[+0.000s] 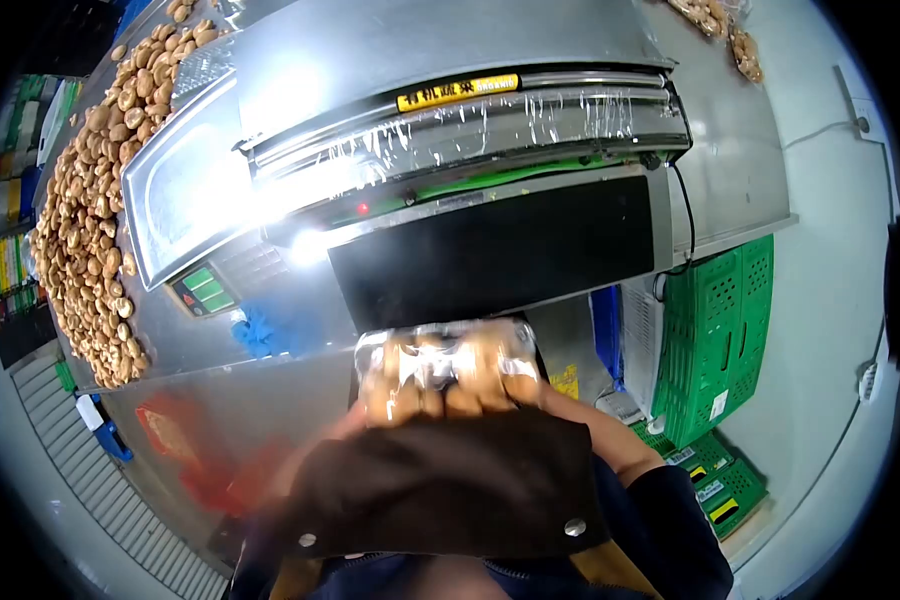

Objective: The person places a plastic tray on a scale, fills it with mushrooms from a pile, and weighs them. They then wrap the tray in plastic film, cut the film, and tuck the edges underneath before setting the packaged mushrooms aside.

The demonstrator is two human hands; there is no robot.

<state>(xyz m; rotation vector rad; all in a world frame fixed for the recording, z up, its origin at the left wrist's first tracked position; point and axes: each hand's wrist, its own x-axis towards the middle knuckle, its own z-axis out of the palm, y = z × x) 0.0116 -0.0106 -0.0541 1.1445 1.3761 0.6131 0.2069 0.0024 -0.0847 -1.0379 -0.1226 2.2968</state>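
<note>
A film-wrapped pack of mushrooms (450, 380) is held close to my body, just in front of the brown apron (440, 490). My left hand (352, 420) grips its left side and is blurred. My right hand (553, 402) has hold of the right side. The fingers of both hands are mostly hidden by the pack. Immediately beyond the pack lies the flat black plate (500, 250) of the wrapping machine (470, 140), with film stretched over its rollers.
Loose mushrooms (95, 220) are heaped on the left of the steel table, beside a metal tray (185, 190). A scale (205, 290) and crumpled blue item (255, 332) sit nearer. Green crates (720, 340) stand at right; a red crate (185, 450) is lower left.
</note>
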